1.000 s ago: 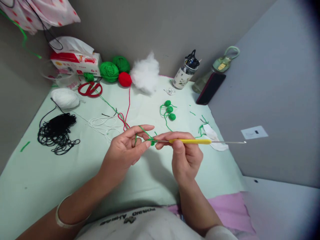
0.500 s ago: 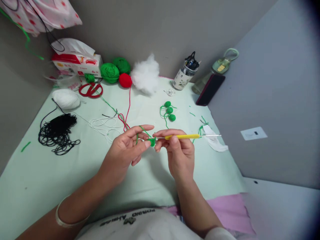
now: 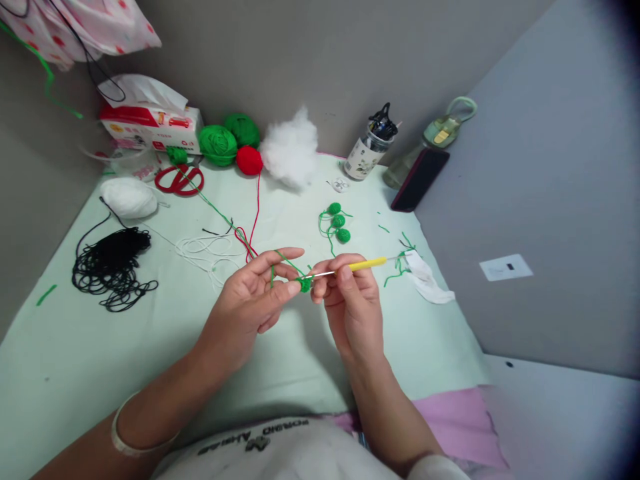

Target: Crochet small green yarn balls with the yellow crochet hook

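My left hand (image 3: 250, 303) pinches a small green crochet piece (image 3: 305, 285) between thumb and fingers, with green yarn (image 3: 285, 260) looped over the forefinger. My right hand (image 3: 350, 300) grips a yellow-handled crochet hook (image 3: 367, 265), its metal tip pointing left into the green piece. The yarn runs back across the pale green cloth (image 3: 150, 347) toward the green yarn balls (image 3: 219, 144). Three finished green crochet pieces (image 3: 339, 220) lie beyond my hands.
At the back stand a tissue box (image 3: 150, 123), a red yarn ball (image 3: 249, 160), white stuffing (image 3: 290, 147), red scissors (image 3: 179, 179), a jar of tools (image 3: 370, 150) and a dark phone (image 3: 419, 179). Black yarn (image 3: 113, 263), a white yarn ball (image 3: 129, 197) and loose white thread (image 3: 210, 250) lie left.
My right hand has drawn in toward the left hand and turned the hook, so its handle now points up and away instead of sideways to the right.
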The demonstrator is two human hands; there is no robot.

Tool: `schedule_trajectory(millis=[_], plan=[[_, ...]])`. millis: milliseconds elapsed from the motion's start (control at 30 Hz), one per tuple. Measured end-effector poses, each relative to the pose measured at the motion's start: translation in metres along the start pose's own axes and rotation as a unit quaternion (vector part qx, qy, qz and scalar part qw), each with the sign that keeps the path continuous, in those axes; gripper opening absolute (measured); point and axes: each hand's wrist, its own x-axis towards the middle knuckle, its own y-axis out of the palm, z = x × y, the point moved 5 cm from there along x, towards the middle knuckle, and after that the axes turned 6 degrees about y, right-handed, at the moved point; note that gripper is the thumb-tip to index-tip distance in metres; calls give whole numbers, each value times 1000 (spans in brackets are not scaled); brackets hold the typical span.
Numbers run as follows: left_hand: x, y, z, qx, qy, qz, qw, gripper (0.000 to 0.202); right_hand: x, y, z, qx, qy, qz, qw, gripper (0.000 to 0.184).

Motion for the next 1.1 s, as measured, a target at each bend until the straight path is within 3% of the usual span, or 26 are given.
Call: schedule_trajectory(millis=[133, 500, 1100], plan=[[1, 0, 1, -9, -9, -1, 1000, 33, 4, -1, -6, 18, 51, 0, 999, 19], [1, -2, 0, 4, -4, -10, 1000, 33, 2, 1, -7, 99, 101, -22, 990, 21], [7, -6, 6, 11, -15, 7, 1000, 36, 4, 2, -4, 36, 29, -10, 999, 10]])
